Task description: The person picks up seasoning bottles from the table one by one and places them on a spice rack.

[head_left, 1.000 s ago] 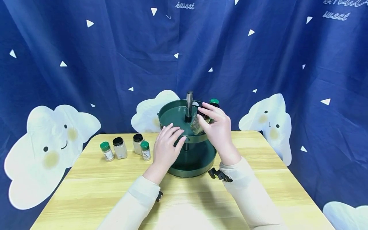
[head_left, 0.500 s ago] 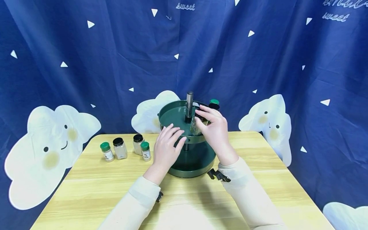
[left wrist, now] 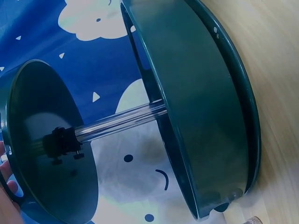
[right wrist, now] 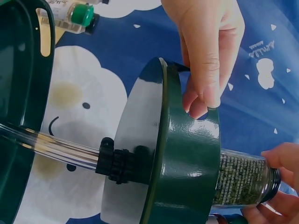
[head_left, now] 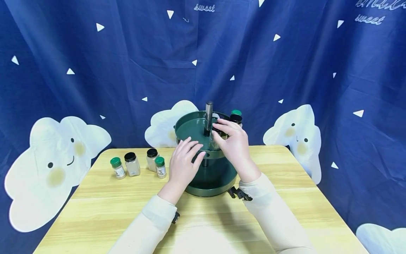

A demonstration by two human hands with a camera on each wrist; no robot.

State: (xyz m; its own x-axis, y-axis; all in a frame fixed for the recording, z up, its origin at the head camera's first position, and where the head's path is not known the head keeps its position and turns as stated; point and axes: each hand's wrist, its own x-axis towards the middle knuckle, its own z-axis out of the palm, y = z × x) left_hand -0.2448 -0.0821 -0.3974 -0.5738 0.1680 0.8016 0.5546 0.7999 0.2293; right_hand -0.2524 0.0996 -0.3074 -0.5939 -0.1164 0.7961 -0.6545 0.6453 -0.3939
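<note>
A green two-tier round rack (head_left: 211,192) stands on the table with a metal post (head_left: 208,114) through its middle. My right hand (head_left: 235,150) pinches a jar by its black lid, over the right part of the upper tray. The right wrist view shows green flakes in this jar (right wrist: 240,179) and my right fingers around its lid. My left hand (head_left: 184,167) grips the front-left rim of the upper tray (right wrist: 191,158), thumb at the handle hole. Whether the jar's base touches the tray floor is hidden.
On the table (head_left: 111,218), left of the rack, stand two green-lidded bottles (head_left: 120,171) (head_left: 161,170) and two black-lidded jars (head_left: 133,166) (head_left: 152,160). A green lid (head_left: 236,112) and a black lid (head_left: 235,119) show behind my right hand. A blue curtain (head_left: 203,42) hangs behind.
My right hand has shifted left with its jar, closer to the post, and slightly down. More of the black lid behind it shows. My left hand stays in place at the rim.
</note>
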